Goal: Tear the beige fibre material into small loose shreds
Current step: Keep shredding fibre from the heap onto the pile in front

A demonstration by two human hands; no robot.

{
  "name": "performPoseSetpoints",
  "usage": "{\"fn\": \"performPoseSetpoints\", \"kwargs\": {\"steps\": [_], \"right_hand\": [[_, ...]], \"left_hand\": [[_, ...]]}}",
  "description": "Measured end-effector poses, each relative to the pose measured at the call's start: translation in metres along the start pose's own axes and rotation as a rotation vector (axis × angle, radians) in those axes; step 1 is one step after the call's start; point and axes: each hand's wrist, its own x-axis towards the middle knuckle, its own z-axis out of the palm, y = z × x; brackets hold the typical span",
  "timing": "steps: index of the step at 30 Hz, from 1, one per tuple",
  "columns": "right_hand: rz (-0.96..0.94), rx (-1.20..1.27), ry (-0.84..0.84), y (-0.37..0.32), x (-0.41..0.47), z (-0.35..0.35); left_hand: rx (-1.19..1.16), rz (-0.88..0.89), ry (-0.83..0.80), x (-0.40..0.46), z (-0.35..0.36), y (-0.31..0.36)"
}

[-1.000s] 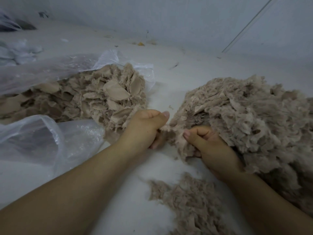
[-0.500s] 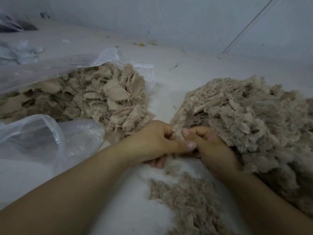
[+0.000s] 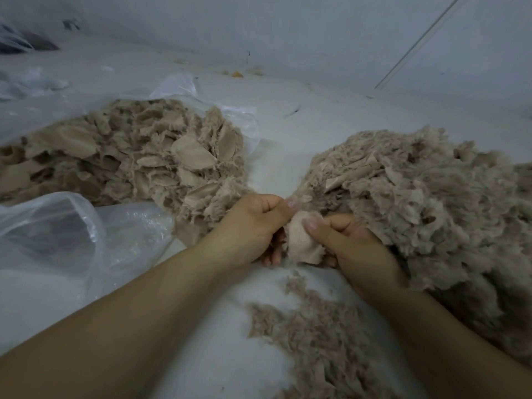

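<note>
Beige fibre scrap [image 3: 303, 240], pinched between our left hand [image 3: 253, 226] and right hand [image 3: 349, 249] just beside the shredded heap [image 3: 431, 203], should tear best with thumbs close and pulls short.

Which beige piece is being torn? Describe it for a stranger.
Start between the two big heaps, the flaky pile on plastic and the fluffy pile. There the left hand and right hand pinch one piece: paler, smooth, woven, unshredded.

Large fluffy beige shredded-fibre heap [image 3: 431, 203] runs off the right edge; crumpled clear plastic bag [image 3: 72, 234] off the left.
</note>
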Motion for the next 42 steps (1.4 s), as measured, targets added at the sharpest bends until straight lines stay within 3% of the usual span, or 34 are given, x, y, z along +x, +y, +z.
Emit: {"fn": "performPoseSetpoints", "kwargs": {"steps": [4,9,11,16,20,22,24,25,27,30,32,36,40,42], "right_hand": [[0.048,0.08,0.065,0.0,-0.001,-0.001],[0.009,-0.064,0.104,-0.001,0.0,0.002],[0.016,-0.061,0.15,0.0,0.001,0.001],[0.014,-0.111,0.038,0.001,0.001,0.0],[-0.004,-0.107,0.039,0.0,0.001,0.0],[-0.013,-0.18,0.071,0.001,0.002,-0.002],[-0.025,-0.188,0.065,0.002,0.003,-0.005],[-0.024,-0.173,0.045,0.003,0.004,-0.005],[-0.008,-0.135,0.015,0.002,0.005,-0.005],[0.062,-0.127,-0.003,0.0,0.007,-0.006],[0.08,-0.123,-0.005,0.0,0.008,-0.007],[0.047,-0.121,0.006,0.001,0.008,-0.004],[0.036,-0.121,-0.024,0.0,0.007,-0.004],[0.043,-0.123,-0.046,-0.001,0.007,-0.005]], "left_hand": [[0.233,-0.031,-0.148,-0.005,0.002,0.004],[0.293,-0.151,-0.446,-0.007,-0.01,0.008],[0.332,-0.163,-0.487,-0.009,-0.013,0.011],[0.127,-0.138,-0.119,-0.004,-0.003,0.007],[0.12,0.077,0.176,-0.002,0.004,0.006],[0.27,0.239,0.458,0.002,-0.006,0.01],[0.684,0.407,0.697,0.002,-0.023,0.015],[0.958,0.438,0.738,0.002,-0.032,0.017],[1.392,0.359,0.668,0.0,-0.044,0.018],[1.599,0.112,0.501,-0.001,-0.046,0.016],[1.639,0.185,0.508,-0.003,-0.042,0.02],[1.524,0.601,0.527,-0.004,-0.013,0.012],[1.03,0.279,0.293,0.015,0.017,-0.004],[0.802,0.251,0.279,0.024,0.018,-0.01]]}}
